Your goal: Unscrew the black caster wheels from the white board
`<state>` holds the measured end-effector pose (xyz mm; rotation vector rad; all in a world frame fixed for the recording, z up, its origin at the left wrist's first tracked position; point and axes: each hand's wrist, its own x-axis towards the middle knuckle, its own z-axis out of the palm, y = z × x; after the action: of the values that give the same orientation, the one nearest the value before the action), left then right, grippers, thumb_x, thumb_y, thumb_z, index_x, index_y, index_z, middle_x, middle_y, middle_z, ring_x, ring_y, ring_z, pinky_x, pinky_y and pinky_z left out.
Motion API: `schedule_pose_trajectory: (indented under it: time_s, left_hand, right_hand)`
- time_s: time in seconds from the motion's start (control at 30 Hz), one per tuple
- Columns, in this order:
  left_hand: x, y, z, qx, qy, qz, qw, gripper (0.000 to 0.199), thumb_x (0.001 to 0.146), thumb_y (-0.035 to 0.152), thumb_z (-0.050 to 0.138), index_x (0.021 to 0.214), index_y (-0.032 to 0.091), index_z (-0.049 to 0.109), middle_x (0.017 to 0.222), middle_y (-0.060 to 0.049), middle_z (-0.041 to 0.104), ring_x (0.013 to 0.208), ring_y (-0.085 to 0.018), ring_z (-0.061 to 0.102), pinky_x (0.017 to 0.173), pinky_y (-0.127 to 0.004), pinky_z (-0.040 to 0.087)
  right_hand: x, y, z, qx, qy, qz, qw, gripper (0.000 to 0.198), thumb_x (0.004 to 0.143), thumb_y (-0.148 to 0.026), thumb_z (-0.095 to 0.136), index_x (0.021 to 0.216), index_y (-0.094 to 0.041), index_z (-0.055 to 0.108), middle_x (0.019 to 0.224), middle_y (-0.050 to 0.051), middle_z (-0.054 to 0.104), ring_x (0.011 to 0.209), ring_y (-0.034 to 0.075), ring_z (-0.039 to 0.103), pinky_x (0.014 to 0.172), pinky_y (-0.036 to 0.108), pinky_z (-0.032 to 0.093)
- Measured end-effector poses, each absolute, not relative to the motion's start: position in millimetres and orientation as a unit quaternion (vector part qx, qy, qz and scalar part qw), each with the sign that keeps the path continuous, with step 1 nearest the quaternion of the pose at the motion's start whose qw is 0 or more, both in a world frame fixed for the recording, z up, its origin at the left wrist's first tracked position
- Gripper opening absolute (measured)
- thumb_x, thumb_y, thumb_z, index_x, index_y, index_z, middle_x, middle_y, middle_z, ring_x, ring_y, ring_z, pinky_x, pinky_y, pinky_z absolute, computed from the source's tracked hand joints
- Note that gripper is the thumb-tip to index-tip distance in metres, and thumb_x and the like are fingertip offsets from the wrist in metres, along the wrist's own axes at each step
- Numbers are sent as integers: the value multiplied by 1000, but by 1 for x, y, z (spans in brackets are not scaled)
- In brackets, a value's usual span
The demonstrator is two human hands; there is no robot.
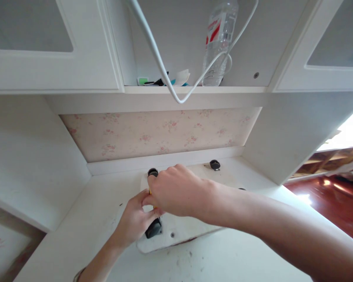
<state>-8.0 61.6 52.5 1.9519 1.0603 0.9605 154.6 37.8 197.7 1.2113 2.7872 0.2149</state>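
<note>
A white board (191,226) with rounded corners lies on the white surface, black casters (215,165) fixed to it. Over its left part my right hand (176,190) is closed, fingers curled downward around a thin yellow object, of which only slivers show. My left hand (139,217) meets it from the lower left, thumb and fingers pinched at the same yellow object. The object's kind is hidden by the fingers. Just below the hands is a black caster (153,228), and another caster (153,172) shows right behind them. A screw (172,235) sits in the board near its front left corner.
Above, an open shelf (194,90) holds a clear plastic bottle (219,47) and small items. A white cable (161,62) hangs down in front of it. White panels (32,156) flank the work surface. Dark specks lie near the front. Red flooring (326,203) shows at right.
</note>
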Motion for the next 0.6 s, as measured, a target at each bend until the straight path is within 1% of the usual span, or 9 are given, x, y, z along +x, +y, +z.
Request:
schedule_pose_trajectory:
  time_s: [0.03,0.1,0.17,0.23,0.3,0.37,0.43,0.53,0.6]
  left_hand:
    - [-7,61,51,747,427,378,341,18,75,30,75,84,20,63,84,-1,71,80,-20,66,75,-28,51]
    - [-7,58,48,730,446,389,341,23,75,32,76,84,20,59,83,-2,69,80,-21,65,74,-29,52]
    - [-9,56,48,723,421,380,394,25,82,37,71,95,20,59,94,-5,69,90,-23,66,81,-32,52]
    - [-12,54,52,718,365,349,479,29,91,40,61,111,21,56,111,-9,67,104,-23,63,93,-35,50]
    - [-15,55,56,715,331,322,525,28,94,40,55,116,22,54,118,-9,65,109,-23,62,98,-36,47]
    - [-17,58,58,717,335,320,521,24,94,40,56,108,21,57,113,-8,67,105,-23,63,95,-34,48]
    - [-17,61,58,723,361,329,489,20,91,38,60,100,21,60,102,-6,69,97,-22,64,88,-32,50]
    - [-14,63,54,738,384,347,434,14,86,33,65,93,21,63,92,-3,70,90,-21,65,83,-29,50]
    - [-10,62,52,738,390,364,413,14,84,31,67,93,21,63,91,-2,71,89,-20,65,83,-29,49]
  right_hand:
    - [156,38,197,379,922,65,50,13,90,-17,58,100,-13,65,89,9,69,74,25,67,47,32,33]
    - [160,41,197,355,932,53,36,22,86,-17,62,108,-11,61,87,8,68,72,24,66,46,32,30]
    - [164,44,199,322,945,37,32,28,84,-18,63,112,-15,58,93,7,67,71,22,65,45,31,28]
    - [169,47,201,298,953,22,43,24,85,-17,62,109,-17,57,99,7,65,70,20,63,44,30,28]
    - [172,50,204,292,955,7,53,20,86,-18,61,106,-17,57,100,7,64,67,17,62,43,29,28]
    - [172,51,204,304,951,-2,54,19,86,-19,61,105,-18,58,101,7,64,66,16,61,44,28,28]
    - [170,51,203,332,942,-10,37,22,88,-28,62,108,-21,59,104,7,66,69,18,63,46,28,30]
    - [164,47,200,421,907,28,3,31,93,-45,55,105,-18,62,88,9,69,71,24,66,48,30,34]
    - [160,43,199,434,898,74,20,25,93,-39,57,99,-15,64,81,11,69,69,26,66,47,30,35]
